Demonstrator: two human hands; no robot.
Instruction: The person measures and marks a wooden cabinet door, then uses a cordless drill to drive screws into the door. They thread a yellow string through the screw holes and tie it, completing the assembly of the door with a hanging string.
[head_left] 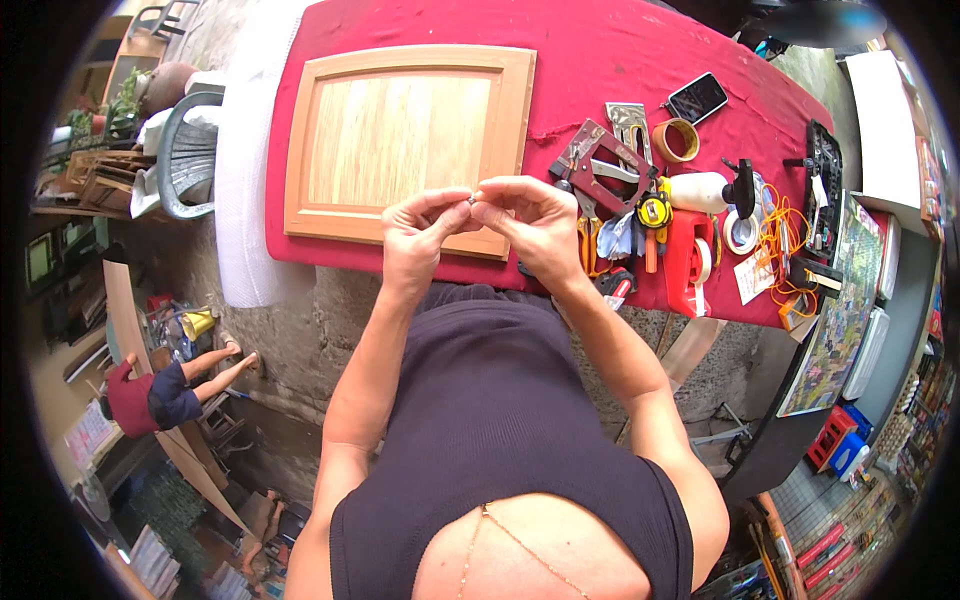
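My left hand (418,232) and my right hand (535,225) meet above the lower right part of a framed wooden panel (400,140). The thumb and forefinger of each are pinched on a tiny, shiny, metal-looking piece (472,198) between them. It is too small to make out its kind. The panel lies flat on a red cloth (600,55) over the table, with a raised border and a paler ribbed middle. Just right of my right hand lie scissors (590,240) with yellow handles and a dark red staple gun (600,165).
Right of the panel are a tape measure (655,210), a white spray bottle (700,190), a red tape dispenser (688,265), brown tape (677,140), a phone (697,98) and an orange cord (788,235). Bubble wrap (255,180) hangs at the left edge. A person (150,395) is at far left.
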